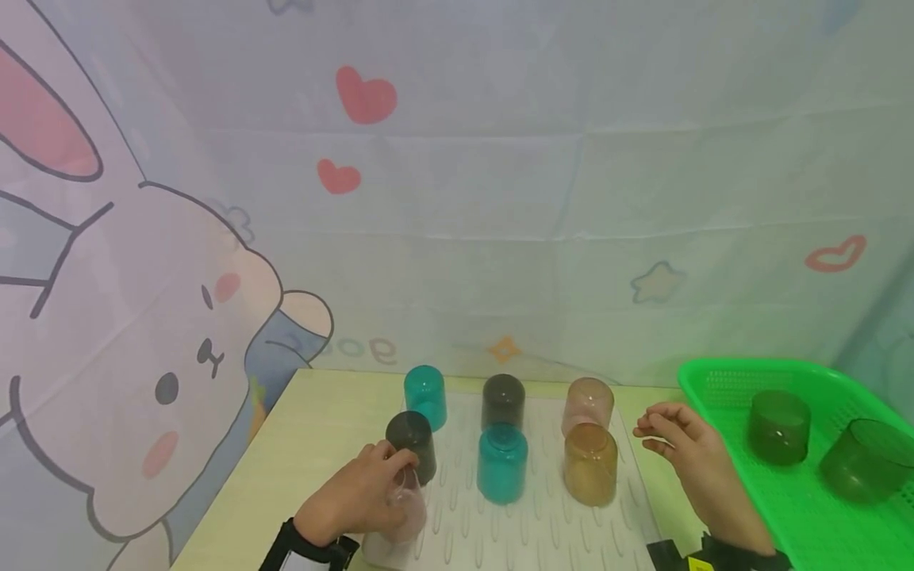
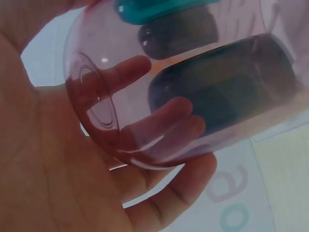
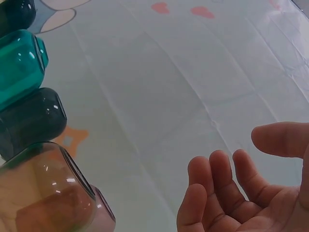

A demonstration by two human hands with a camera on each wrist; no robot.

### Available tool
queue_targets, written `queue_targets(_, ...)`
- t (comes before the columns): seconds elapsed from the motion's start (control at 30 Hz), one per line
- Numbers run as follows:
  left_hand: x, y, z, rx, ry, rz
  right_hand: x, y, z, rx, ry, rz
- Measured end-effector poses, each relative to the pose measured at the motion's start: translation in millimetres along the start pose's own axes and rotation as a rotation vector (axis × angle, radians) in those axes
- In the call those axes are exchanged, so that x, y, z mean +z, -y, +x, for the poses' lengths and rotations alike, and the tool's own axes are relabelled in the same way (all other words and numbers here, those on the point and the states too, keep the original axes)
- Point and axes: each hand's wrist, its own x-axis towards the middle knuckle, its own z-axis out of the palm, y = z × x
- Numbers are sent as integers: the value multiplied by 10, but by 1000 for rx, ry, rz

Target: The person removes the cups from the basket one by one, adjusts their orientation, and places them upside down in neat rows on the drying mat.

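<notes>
My left hand (image 1: 362, 492) grips a clear pink glass (image 1: 408, 511) at the near left corner of the white ridged mat (image 1: 457, 531). In the left wrist view the fingers curl round the pink glass (image 2: 130, 106) near its base, with its mouth turned away from the palm. Just behind it is a dark grey glass (image 1: 412, 444), bottom up. My right hand (image 1: 689, 456) hovers between the mat and the green basket, holding nothing, its fingers loosely bent. Nearest to it is an upside-down amber glass (image 1: 591, 466), also large in the right wrist view.
Upturned on the mat are a teal glass (image 1: 502, 468), another teal glass (image 1: 425, 396), a second grey glass (image 1: 503, 403) and a second pink glass (image 1: 589, 400). The green basket (image 1: 793, 539) at right holds two darker glasses (image 1: 780, 428). A printed cloth (image 1: 500, 277) hangs behind the table.
</notes>
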Motion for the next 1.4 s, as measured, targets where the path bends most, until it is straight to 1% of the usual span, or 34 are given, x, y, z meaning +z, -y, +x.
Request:
queue_targets(0.13,15,4,-3,-1,-2,-6,-18,-24,12,11,6,-10)
queue_targets(0.3,36,14,14,-19,16,19,-28,-34,18,7,8,-6)
queue_targets(0.5,55,38,36,-14,18,36,-1,0,0,4,4,-4)
queue_targets(0.67,61,45,28,-7,18,15,8,12,10,18,-1,-19)
queue_targets(0.8,41,30,23,-25,25,7,8,3,13,19,-5,-18)
queue_targets(0.9,19,8,24,-32,27,11,3,-4,6,8,-4,2)
queue_targets(1.07,-4,-20,30,-21,6,21,-9,-20,-3,-16,-1,35)
queue_targets(1.13,-12,-24,36,-26,-2,17,-12,-22,1,-17,2,34)
queue_targets(1.3,-4,-12,55,-37,8,-19,-15,-18,7,-6,8,16)
queue_targets(1.4,12,1,61,-23,9,-34,-16,-17,4,0,5,17)
